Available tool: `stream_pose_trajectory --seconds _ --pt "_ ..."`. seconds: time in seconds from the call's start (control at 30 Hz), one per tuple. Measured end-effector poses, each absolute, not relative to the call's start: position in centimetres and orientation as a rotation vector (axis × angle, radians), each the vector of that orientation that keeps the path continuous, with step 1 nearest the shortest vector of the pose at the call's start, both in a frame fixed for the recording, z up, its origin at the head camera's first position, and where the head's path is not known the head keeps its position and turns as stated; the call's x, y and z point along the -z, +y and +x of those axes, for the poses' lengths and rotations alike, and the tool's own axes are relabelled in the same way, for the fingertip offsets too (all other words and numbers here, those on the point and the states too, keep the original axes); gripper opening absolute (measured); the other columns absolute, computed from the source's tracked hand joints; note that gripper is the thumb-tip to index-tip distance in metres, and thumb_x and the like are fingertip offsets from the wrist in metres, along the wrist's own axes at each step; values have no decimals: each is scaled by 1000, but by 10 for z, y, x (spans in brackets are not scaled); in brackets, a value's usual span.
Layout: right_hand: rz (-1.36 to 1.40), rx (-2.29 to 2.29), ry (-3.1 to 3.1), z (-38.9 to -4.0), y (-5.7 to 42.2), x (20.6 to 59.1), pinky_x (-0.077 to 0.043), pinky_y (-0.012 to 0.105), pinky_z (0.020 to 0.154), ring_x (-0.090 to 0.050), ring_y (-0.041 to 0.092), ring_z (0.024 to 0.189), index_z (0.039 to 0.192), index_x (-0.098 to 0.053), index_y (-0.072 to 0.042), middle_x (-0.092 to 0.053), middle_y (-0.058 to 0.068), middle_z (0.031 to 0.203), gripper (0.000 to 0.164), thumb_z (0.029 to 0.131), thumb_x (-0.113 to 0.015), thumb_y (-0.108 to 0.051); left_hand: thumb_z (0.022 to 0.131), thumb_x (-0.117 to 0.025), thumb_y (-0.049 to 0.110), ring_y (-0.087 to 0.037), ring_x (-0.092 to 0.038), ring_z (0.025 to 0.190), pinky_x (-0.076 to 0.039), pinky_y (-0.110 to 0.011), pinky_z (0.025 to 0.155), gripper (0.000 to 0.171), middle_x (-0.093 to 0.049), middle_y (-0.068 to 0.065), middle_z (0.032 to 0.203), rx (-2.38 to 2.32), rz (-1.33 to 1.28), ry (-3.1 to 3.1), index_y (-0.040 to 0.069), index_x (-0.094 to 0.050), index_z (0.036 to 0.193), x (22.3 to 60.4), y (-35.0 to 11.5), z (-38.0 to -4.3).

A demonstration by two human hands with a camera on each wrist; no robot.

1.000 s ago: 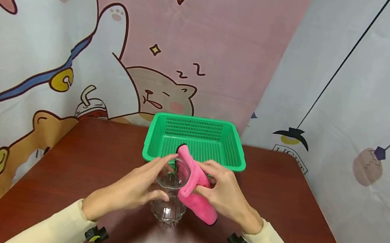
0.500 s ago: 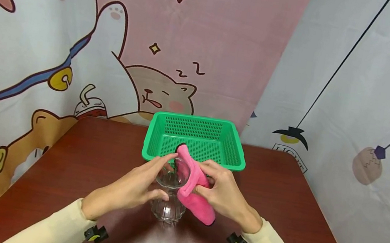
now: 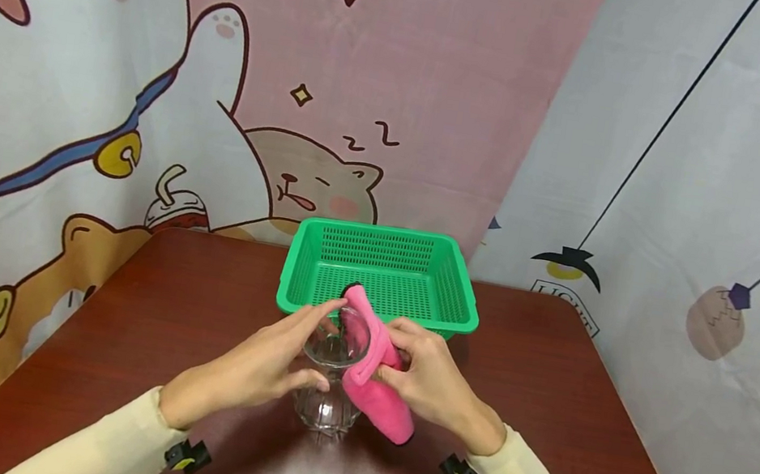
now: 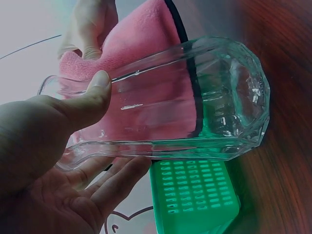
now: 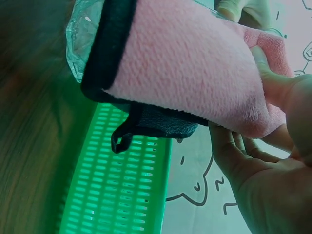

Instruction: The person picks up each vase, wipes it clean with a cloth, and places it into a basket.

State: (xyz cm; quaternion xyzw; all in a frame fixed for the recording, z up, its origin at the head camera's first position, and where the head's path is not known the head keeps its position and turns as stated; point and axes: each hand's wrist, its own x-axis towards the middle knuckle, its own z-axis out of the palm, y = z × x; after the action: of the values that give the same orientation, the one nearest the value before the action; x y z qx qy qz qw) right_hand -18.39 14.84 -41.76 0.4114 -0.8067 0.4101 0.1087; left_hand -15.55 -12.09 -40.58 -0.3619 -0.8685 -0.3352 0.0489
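Observation:
A clear glass vase with a flared rim and faceted lower part stands in front of me in the head view. My left hand grips it near the neck, thumb on the near side and fingers behind. My right hand pinches a pink towel with black edging. The towel lies along the right side of the vase; in the left wrist view its pink pile shows through the glass. A black hanging loop dangles from the towel in the right wrist view.
Just behind the vase, a green plastic basket with slotted walls sits on the dark red-brown table. Cartoon-printed cloth walls rise behind the table and along its sides.
My right hand has shifted slightly to the left with the towel, whose lower end now hangs a little lower and further left. The left hand and the vase look unmoved.

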Motion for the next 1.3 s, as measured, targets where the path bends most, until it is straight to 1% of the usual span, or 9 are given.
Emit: stream_pose_trajectory --seconds 0.23,0.33,0.4,0.5,0.6,0.73,0.9,1.1,1.3 --pt "1240 -1057 -2430 -183 147 424 -48 20 64 -54 5 89 104 -71 -22 -57 -15 104 25 81 -80 -18 77 -78 34 -5 -55 105 -52 -28 81 101 -46 10 127 1039 -1083 -2660 27 -14 155 405 -120 -155" --pt "1268 -1001 -2463 -182 146 427 -49 18 68 -55 3 93 103 -71 -22 -55 -14 105 22 82 -80 -21 78 -77 36 -8 -56 106 -53 -30 82 100 -46 10 126 1050 -1083 -2663 29 -14 155 404 -120 -155" --pt "1284 -972 -2478 -182 146 428 -49 18 70 -54 2 96 100 -71 -20 -55 -13 106 20 82 -79 -20 78 -76 37 -9 -56 106 -52 -29 82 100 -46 10 126 1046 -1078 -2667 31 -13 155 405 -120 -155" --pt "1308 -934 -2492 -182 146 430 -48 17 71 -54 3 96 99 -71 -19 -54 -10 107 19 82 -79 -19 78 -76 37 -11 -57 106 -51 -26 83 101 -46 9 127 1042 -1085 -2662 33 -11 155 405 -120 -155" --pt "1338 -901 -2502 -183 146 432 -47 17 70 -53 5 97 100 -71 -17 -54 -8 108 20 82 -79 -20 78 -76 37 -6 -56 106 -50 -23 83 101 -46 8 128 1027 -1085 -2660 33 -10 155 405 -120 -155" --pt "1362 -860 -2528 -184 147 436 -46 16 70 -52 6 97 102 -72 -17 -54 -8 108 23 82 -80 -24 78 -76 38 -2 -53 106 -50 -23 83 101 -47 5 129 1019 -1079 -2665 34 -10 155 406 -120 -155" --pt "1380 -826 -2564 -185 148 440 -47 15 75 -52 5 99 103 -72 -19 -53 -8 108 24 81 -80 -25 79 -75 39 -2 -54 104 -51 -27 82 101 -48 2 131 1014 -1076 -2667 34 -9 155 406 -121 -155" --pt "1402 -802 -2598 -187 149 445 -47 14 69 -53 4 95 103 -71 -19 -53 -7 106 24 81 -81 -20 79 -75 40 -3 -55 102 -51 -26 82 101 -48 2 131 996 -1076 -2669 34 -8 155 405 -120 -155" --pt "1415 -763 -2619 -188 150 451 -47 13 70 -53 4 95 99 -69 -19 -53 -7 104 22 81 -80 -16 78 -75 41 -7 -58 99 -51 -25 80 101 -49 3 129 1000 -1070 -2679 34 -9 155 405 -120 -155"
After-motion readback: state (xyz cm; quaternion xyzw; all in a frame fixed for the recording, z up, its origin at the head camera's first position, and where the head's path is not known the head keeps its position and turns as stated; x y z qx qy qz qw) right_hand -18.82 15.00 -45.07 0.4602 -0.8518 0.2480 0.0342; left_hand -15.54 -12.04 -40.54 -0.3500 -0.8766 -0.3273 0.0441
